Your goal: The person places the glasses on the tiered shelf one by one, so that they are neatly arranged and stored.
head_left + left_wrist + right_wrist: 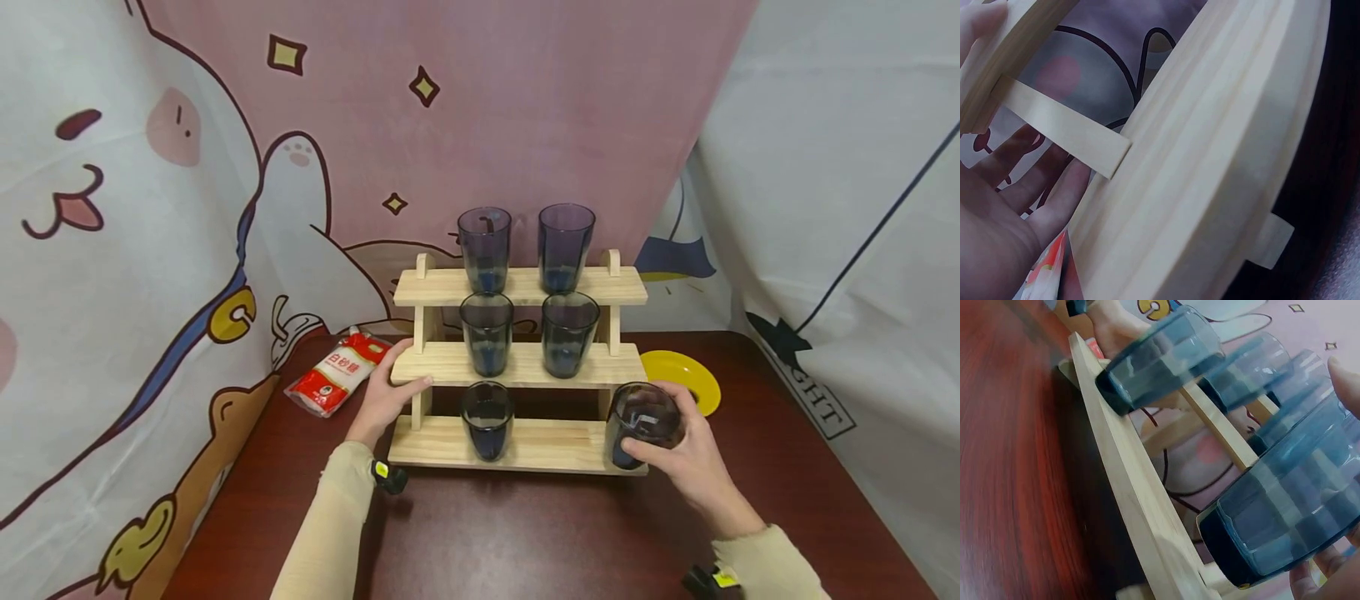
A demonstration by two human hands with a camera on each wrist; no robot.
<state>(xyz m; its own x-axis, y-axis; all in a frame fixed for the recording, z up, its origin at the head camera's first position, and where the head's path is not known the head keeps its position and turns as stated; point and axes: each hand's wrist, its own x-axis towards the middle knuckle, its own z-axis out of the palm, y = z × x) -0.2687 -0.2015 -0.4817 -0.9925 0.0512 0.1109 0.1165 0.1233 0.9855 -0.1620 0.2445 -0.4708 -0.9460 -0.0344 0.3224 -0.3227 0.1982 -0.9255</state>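
Note:
A three-tier wooden display rack [525,367] stands on the table with dark tinted glasses on its steps. My left hand [382,400] grips the left end of the middle shelf, the thumb over the board and the other fingers below it in the left wrist view. Around a tinted glass [1285,506] at the right end of the bottom shelf, my right hand [693,458] curls its thumb and fingers. That glass is slightly tilted, its base close over the shelf. Another glass [487,421] stands upright left of centre on the same shelf.
Two glasses stand on the top shelf, including one purple-tinted glass [566,246], and two on the middle shelf. Left of the rack lies a red and white sugar bag [341,371]. A yellow plate [693,375] sits behind my right hand. Printed cloth [525,125] hangs behind the table.

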